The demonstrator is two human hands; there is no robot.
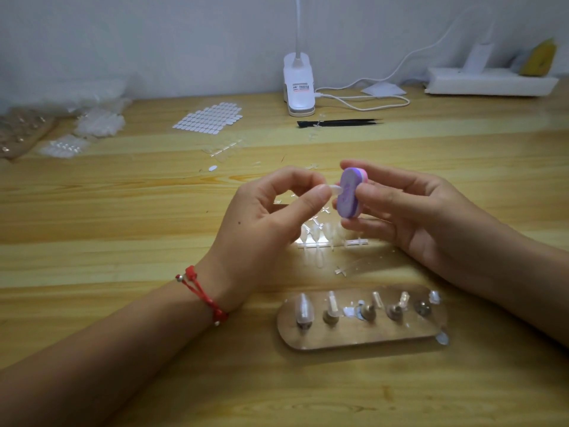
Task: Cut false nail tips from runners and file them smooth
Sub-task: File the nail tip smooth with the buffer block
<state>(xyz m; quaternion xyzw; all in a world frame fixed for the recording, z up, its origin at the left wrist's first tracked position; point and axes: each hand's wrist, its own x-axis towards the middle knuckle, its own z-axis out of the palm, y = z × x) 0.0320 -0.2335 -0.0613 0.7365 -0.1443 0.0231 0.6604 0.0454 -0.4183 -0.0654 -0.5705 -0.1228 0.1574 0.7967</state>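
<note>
- Left hand (264,211): raised above the table (123,211), thumb and forefinger pinching 1 clear nail tip (335,189); remaining fingers curled loosely beneath.
- Right hand (409,208): level with the left, fingers and thumb gripping a small oval buffer block (351,194), purple face turned toward the left hand, pink layer at the back edge.
- Nail tip: held between the 2 hands, free end touching the purple face of the buffer block.
- Red string bracelet (203,295): on the left wrist, small silver beads attached.
- Clear plastic runners (320,238): flat on the table directly below the hands, some tips attached; loose cut bits scattered nearby.
- Wooden holder board (363,337): nearest the person, 5 metal pegs in a row, clear tips mounted on several.
- Black tweezers (338,122): lying flat, far side of the table, just in front of the lamp.
- White clip lamp (298,84): against the wall, white cable (369,100) looping to the right.
- Sheet of oval adhesive tabs (209,118): left of the lamp.
- Clear bags of nail tips (101,121): far left.
</note>
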